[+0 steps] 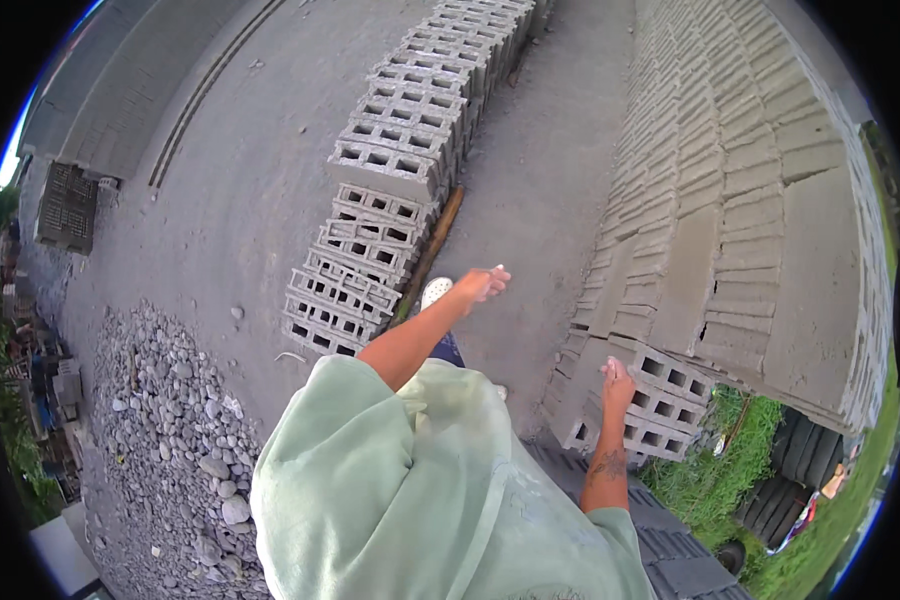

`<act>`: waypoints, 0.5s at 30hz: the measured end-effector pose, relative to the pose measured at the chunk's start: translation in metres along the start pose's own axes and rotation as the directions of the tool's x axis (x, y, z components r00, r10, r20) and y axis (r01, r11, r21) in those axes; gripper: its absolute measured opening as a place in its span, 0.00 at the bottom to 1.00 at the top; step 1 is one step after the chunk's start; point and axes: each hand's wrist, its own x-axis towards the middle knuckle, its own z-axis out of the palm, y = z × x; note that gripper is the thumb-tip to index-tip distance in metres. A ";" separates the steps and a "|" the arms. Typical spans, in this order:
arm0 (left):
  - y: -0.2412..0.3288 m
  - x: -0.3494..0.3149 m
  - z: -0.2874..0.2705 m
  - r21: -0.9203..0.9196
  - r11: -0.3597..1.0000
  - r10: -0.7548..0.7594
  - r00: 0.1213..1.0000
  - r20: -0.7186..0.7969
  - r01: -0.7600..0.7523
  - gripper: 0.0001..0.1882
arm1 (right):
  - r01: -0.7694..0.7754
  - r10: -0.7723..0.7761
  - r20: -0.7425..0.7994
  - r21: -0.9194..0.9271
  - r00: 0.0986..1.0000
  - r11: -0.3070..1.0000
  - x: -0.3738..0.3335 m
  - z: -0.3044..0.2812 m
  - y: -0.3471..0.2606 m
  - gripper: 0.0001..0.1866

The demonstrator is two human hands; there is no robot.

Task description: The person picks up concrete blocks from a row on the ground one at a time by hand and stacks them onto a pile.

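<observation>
A pale green cloth shirt (370, 490) fills the foreground. The left hand (483, 284) hangs loosely open above dusty grey ground (530, 190); the right hand (618, 380), curled, its grip unclear, is beside stacked grey hollow concrete blocks (662, 393).

A pale green short-sleeved shirt (370, 480) (loose and creased) is worn with dark blue trousers (447, 350) and white, hole-dotted shoes (435, 291), and a dark tattoo (609, 463) marks the right forearm (613, 430).
</observation>
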 end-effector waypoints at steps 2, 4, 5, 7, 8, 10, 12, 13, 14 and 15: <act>-0.009 0.019 -0.086 -0.266 0.962 -0.013 0.970 -0.243 -0.053 0.21 | -0.184 0.184 0.142 -0.013 0.973 0.983 0.001 0.022 -0.012 0.14; -0.009 0.052 -0.158 -0.276 0.947 0.035 0.909 -0.415 -0.163 0.19 | -0.336 0.346 0.185 -0.086 0.920 0.938 -0.003 0.052 -0.004 0.14; -0.009 0.072 -0.189 -0.193 0.961 0.078 0.863 -0.500 -0.199 0.18 | -0.333 0.359 0.162 -0.168 0.919 0.928 -0.008 0.065 0.004 0.15; -0.014 0.112 -0.257 0.056 0.972 0.204 0.698 -0.686 -0.228 0.16 | -0.251 0.300 0.153 -0.276 0.942 0.928 -0.009 0.083 -0.012 0.14; -0.009 0.134 -0.288 0.259 0.963 0.252 0.607 -0.754 -0.077 0.17 | -0.251 0.306 0.164 -0.289 0.938 0.924 0.000 0.092 -0.026 0.14; 0.006 0.178 -0.324 0.532 0.821 0.361 0.534 -0.764 0.206 0.18 | -0.550 0.555 0.300 -0.106 0.776 0.828 0.003 0.096 -0.047 0.12; 0.015 0.224 -0.360 0.703 0.629 0.508 0.509 -0.695 0.332 0.19 | -0.592 0.580 0.262 -0.039 0.771 0.805 -0.002 0.112 -0.041 0.13; 0.014 0.244 -0.380 0.767 0.526 0.599 0.481 -0.640 0.367 0.20 | -0.604 0.580 0.229 0.051 0.782 0.795 -0.004 0.123 -0.039 0.13; 0.014 0.265 -0.392 0.771 0.505 0.575 0.515 -0.635 0.388 0.21 | -0.629 0.607 0.224 0.042 0.763 0.776 -0.011 0.129 -0.036 0.13; 0.020 0.282 -0.401 0.777 0.482 0.552 0.549 -0.628 0.405 0.22 | -0.655 0.638 0.236 -0.005 0.733 0.755 -0.016 0.130 -0.038 0.12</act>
